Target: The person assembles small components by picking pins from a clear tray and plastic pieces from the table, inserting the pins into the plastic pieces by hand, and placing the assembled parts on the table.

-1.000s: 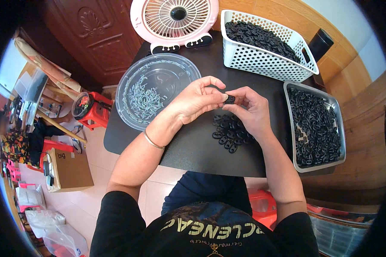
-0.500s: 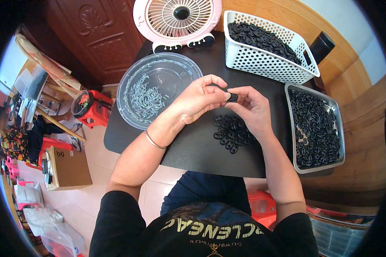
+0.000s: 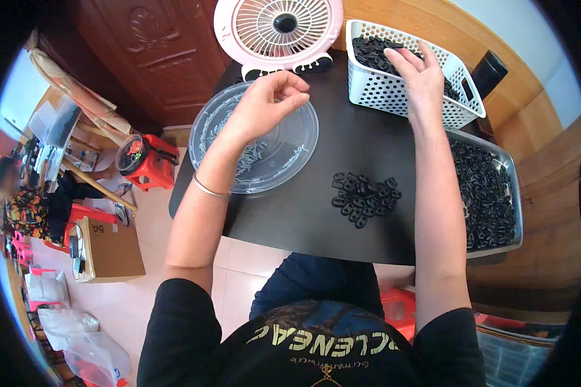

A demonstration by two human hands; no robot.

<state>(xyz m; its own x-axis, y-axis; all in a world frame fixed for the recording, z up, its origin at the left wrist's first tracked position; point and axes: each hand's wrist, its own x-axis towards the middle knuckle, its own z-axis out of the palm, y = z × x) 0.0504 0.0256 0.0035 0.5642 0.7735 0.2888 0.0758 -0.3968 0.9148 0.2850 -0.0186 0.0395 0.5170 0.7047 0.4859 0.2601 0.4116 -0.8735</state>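
My left hand [image 3: 268, 106] hangs over a round clear plastic tub [image 3: 290, 161], its fingers loosely curled and the thumb apart from them; I see nothing between them. Small silvery metal pins [image 3: 252, 155] lie in the tub, partly hidden by my hand and wrist. At the far right, my right hand [image 3: 423, 80] is over the white perforated basket [image 3: 377, 87], thumb and fingers spread, holding nothing I can see. Small black oval parts [image 3: 374, 55] fill that basket. A loose pile of black parts with holes [image 3: 365, 198] lies on the dark table between my forearms.
A metal tray [image 3: 516, 193] of black parts stands along the right table edge, partly under my right forearm. A pink fan [image 3: 284, 26] stands at the back, with a black cylinder [image 3: 489, 72] behind the basket. Left on the floor are a red stool [image 3: 150, 168] and cardboard box [image 3: 113, 251]; another person sits beyond.
My hands have parted from the small black part they held together. The left moved left over the tub, the right moved up and right to the basket. The view shifted slightly.
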